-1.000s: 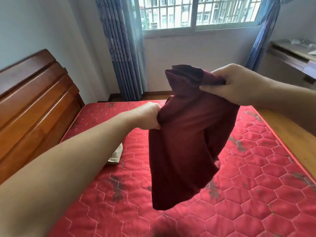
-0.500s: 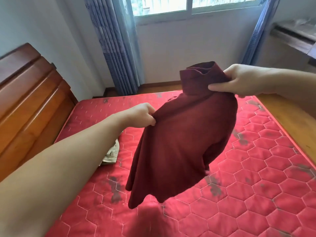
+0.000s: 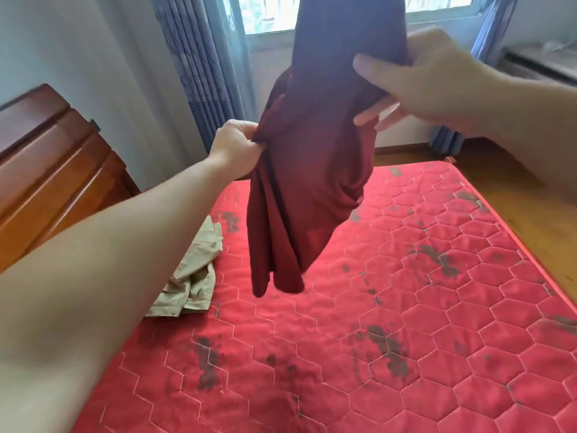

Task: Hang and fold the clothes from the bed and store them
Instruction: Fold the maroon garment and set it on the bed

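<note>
Both hands hold the dark red garment above the bed: left hand fingers clamped on its edge, right hand, blurred, seemingly gripping higher; beige clothes near the left edge

Bright daylight comes in through the window behind the right hand, and its panes are blown out to near white. That hand is smeared by motion blur, while the left hand is only slightly soft. The left forearm near the lower edge looks stretched and oversized by the wide lens, and shadows on the mattress below the hands are faint and soft.
</note>
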### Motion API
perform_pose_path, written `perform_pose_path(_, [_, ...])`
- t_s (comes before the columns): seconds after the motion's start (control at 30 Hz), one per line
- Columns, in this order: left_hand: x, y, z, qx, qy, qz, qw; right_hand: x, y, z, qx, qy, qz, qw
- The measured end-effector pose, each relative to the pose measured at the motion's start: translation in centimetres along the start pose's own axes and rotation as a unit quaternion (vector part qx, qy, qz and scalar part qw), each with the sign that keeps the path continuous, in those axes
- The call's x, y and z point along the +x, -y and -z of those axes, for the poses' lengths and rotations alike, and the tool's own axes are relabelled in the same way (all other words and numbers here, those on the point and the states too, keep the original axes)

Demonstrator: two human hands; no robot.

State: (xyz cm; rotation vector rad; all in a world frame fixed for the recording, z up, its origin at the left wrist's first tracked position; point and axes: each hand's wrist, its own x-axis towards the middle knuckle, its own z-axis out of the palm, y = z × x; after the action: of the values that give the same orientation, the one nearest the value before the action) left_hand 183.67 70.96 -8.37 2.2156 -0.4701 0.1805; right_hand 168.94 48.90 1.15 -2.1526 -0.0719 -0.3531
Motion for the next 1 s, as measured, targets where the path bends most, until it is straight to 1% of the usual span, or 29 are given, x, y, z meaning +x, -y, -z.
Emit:
perform_pose_path(0.07, [-0.9, -0.2, -0.2, -0.037, 0.01, -0.01, 0.999, -2.1, 0.7, -0.1, -0.037, 0.009, 0.036, 0.999])
perform_pose_path(0.13, [-2.6, 0.3, -1.0, -0.063, 0.04, -0.007, 0.997, -5.0, 0.3, -0.8, -0.065, 0.019, 0.054, 0.996])
perform_pose_path(0.23, [-7.3, 2.1, -3.9, -0.022, 0.065, -0.017, 0.998, -10.2, -2.5, -2.8, -0.078, 0.063, 0.065, 0.993])
perform_pose_path(0.27, [-9.1, 2.9, -5.3, -0.008, 0.078, -0.007, 0.997, -11.9, -3.9, -3.7, -0.089, 0.088, 0.068, 0.99])
perform_pose_path(0.33, [-13.7, 5.5, -9.1, 0.012, 0.121, 0.038, 0.992, -15.9, -7.4, -6.3, -0.111, 0.141, 0.065, 0.982])
perform_pose_path(0.37, [-16.1, 7.2, -11.3, 0.013, 0.139, 0.073, 0.987, -17.9, -9.5, -7.8, -0.114, 0.161, 0.056, 0.979])
perform_pose_path(0.4, [-18.9, 9.1, -13.6, 0.002, 0.158, 0.136, 0.978, -20.0, -11.7, -9.5, -0.12, 0.179, 0.039, 0.976])
perform_pose_path(0.43, [-21.9, 10.8, -15.5, -0.01, 0.175, 0.212, 0.961, -22.1, -14.1, -11.2, -0.131, 0.199, 0.019, 0.971])
perform_pose_path(0.47, [-24.8, 12.4, -17.4, -0.033, 0.209, 0.3, 0.93, -24.1, -16.3, -12.9, -0.143, 0.218, -0.003, 0.965])
perform_pose_path(0.5, [-27.9, 13.6, -19.0, -0.076, 0.252, 0.383, 0.886, -26.2, -18.4, -14.4, -0.15, 0.237, -0.028, 0.959])
perform_pose_path(0.53, [-30.9, 14.2, -20.0, -0.137, 0.289, 0.467, 0.824, -28.2, -20.3, -15.8, -0.152, 0.258, -0.054, 0.953])
perform_pose_path(0.57, [-33.5, 14.5, -20.8, -0.194, 0.313, 0.529, 0.764, -30.1, -21.8, -16.9, -0.149, 0.277, -0.074, 0.946])
perform_pose_path(0.6, [-35.9, 14.5, -21.5, -0.232, 0.321, 0.562, 0.726, -31.8, -23.1, -17.7, -0.144, 0.294, -0.095, 0.94])
perform_pose_path(0.63, [-37.9, 14.4, -22.0, -0.252, 0.324, 0.574, 0.708, -33.3, -24.0, -18.4, -0.14, 0.305, -0.115, 0.935])
perform_pose_path(0.67, [-39.6, 14.6, -22.7, -0.262, 0.32, 0.578, 0.703, -34.8, -24.7, -18.8, -0.139, 0.312, -0.136, 0.93])
perform_pose_path(0.7, [-41.1, 14.9, -23.1, -0.264, 0.321, 0.569, 0.71, -36.1, -25.0, -19.2, -0.137, 0.318, -0.158, 0.925])
perform_pose_path(0.73, [-42.3, 15.1, -23.4, -0.254, 0.328, 0.553, 0.722, -37.3, -25.2, -19.4, -0.132, 0.323, -0.182, 0.919])
perform_pose_path(0.77, [-43.1, 15.2, -23.2, -0.23, 0.36, 0.509, 0.747, -38.2, -25.3, -19.5, -0.117, 0.328, -0.211, 0.913])
perform_pose_path(0.8, [-43.7, 15.4, -23.0, -0.191, 0.405, 0.435, 0.781, -38.8, -25.1, -19.4, -0.093, 0.334, -0.242, 0.906])
perform_pose_path(0.83, [-44.3, 15.6, -22.6, -0.126, 0.454, 0.344, 0.812, -39.3, -24.9, -19.3, -0.067, 0.342, -0.271, 0.897])
perform_pose_path(0.87, [-44.9, 15.8, -22.5, -0.054, 0.498, 0.248, 0.829, -39.8, -24.7, -19.2, -0.046, 0.352, -0.293, 0.888])
perform_pose_path(0.9, [-45.3, 15.8, -22.3, -0.024, 0.524, 0.203, 0.827, -40.1, -24.6, -19.0, -0.038, 0.371, -0.307, 0.876])
perform_pose_path(0.93, [-45.8, 15.6, -22.1, -0.042, 0.543, 0.211, 0.812, -40.6, -24.5, -18.9, -0.033, 0.396, -0.317, 0.861])
perform_pose_path(0.97, [-46.4, 15.2, -21.9, -0.088, 0.557, 0.233, 0.792, -40.9, -24.6, -18.8, -0.022, 0.415, -0.327, 0.849])
perform_pose_path(1.0, [-46.8, 15.0, -21.9, -0.119, 0.567, 0.248, 0.776, -41.2, -24.9, -18.7, -0.005, 0.419, -0.336, 0.843])
